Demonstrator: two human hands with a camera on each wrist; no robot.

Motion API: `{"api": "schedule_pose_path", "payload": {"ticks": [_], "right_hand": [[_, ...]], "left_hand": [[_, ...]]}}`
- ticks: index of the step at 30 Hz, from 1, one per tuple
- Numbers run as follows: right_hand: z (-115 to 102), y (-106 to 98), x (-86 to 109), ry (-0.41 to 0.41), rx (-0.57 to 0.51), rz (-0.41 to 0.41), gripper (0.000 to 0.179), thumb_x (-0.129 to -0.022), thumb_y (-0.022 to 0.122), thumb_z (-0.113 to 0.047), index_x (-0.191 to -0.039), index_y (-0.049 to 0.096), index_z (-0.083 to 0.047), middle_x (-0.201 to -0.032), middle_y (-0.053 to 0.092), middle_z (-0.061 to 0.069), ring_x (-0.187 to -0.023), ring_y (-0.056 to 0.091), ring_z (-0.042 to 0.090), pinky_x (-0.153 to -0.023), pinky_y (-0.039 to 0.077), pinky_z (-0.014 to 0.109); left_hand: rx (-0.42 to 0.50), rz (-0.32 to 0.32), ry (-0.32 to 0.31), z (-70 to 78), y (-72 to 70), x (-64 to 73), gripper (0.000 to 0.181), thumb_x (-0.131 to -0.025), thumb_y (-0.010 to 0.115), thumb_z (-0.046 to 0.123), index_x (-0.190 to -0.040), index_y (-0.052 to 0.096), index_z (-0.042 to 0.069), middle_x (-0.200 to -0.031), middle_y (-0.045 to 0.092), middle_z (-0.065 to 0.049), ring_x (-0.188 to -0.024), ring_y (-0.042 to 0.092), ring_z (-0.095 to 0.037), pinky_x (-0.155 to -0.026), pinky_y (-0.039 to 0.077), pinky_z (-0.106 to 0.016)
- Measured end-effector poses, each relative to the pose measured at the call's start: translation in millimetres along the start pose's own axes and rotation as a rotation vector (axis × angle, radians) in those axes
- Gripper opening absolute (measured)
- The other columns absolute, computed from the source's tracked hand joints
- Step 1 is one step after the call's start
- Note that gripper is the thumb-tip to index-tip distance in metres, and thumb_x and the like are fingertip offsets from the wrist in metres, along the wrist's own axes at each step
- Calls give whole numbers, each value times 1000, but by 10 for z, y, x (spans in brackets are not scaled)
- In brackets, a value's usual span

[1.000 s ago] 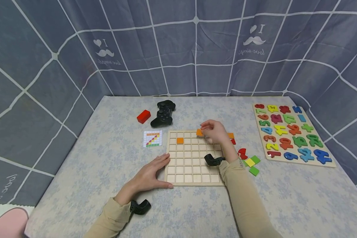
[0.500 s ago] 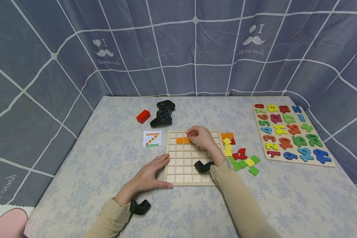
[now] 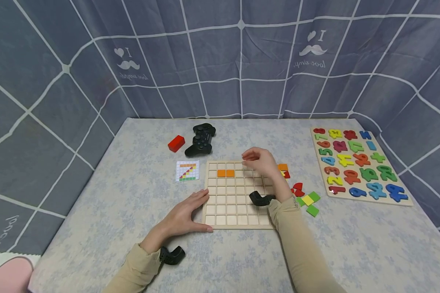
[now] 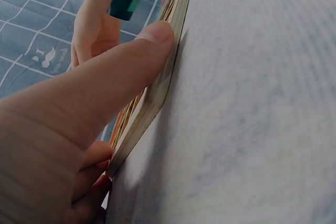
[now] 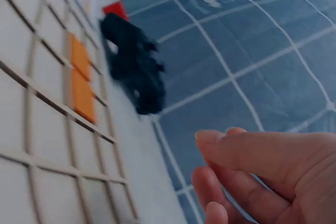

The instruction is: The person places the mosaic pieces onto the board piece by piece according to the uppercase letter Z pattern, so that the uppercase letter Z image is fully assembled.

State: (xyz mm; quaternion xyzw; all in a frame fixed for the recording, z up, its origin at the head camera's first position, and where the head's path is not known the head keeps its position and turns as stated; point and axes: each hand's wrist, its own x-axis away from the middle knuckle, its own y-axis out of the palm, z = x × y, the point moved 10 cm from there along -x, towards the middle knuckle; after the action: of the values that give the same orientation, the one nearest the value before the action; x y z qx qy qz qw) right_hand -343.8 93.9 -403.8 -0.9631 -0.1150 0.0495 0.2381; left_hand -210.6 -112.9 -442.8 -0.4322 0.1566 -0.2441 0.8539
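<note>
left grip (image 3: 183, 215) spread against grid board (image 3: 232, 199), right grip (image 3: 262, 162) raised above it, loosely bent, empty

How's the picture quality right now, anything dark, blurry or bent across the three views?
Head view: brightest and fairly crisp on the grid board, but lines on the curtain bow toward the sides, perhaps lens distortion. Left wrist view: dim, a soft shadow on the tablecloth along the grid board. Right wrist view: also dim, game controller blurred.

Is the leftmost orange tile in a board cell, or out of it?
In: the head view shows the leftmost orange tile within one cell of the wooden board.
</note>
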Motion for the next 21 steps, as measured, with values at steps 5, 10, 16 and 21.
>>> {"api": "schedule_pose_path", "payload": {"ticks": [5,10,16,21], "right_hand": [[30,-311,87,2,-51,14,34,-88,66,-13,-118,60,2,-113,61,16,-99,58,28,-84,49,39],[123,-582,180,27,-71,50,37,-89,66,-17,-121,58,2,-118,59,18,-99,57,25,-85,50,42],[347,-786,250,92,-114,90,44,-90,65,-20,-124,54,5,-121,56,20,-99,55,23,-90,46,45],[545,-867,291,171,-140,114,43,-91,63,-18,-126,52,5,-122,54,21,-107,52,29,-95,42,42]], "left_hand": [[-3,-2,-4,-5,1,5,100,-69,74,60,-143,38,3,-152,28,-3,-139,23,-23,-112,26,-41],[3,-9,-18,-25,14,5,101,-69,74,61,-144,37,4,-152,27,-2,-140,22,-22,-112,24,-40],[8,-9,-26,-39,18,3,101,-68,74,60,-144,37,5,-152,27,-1,-140,21,-20,-112,24,-39],[13,-11,-24,-39,23,1,101,-68,74,61,-144,37,5,-152,26,-1,-140,21,-20,-113,23,-39]]}}
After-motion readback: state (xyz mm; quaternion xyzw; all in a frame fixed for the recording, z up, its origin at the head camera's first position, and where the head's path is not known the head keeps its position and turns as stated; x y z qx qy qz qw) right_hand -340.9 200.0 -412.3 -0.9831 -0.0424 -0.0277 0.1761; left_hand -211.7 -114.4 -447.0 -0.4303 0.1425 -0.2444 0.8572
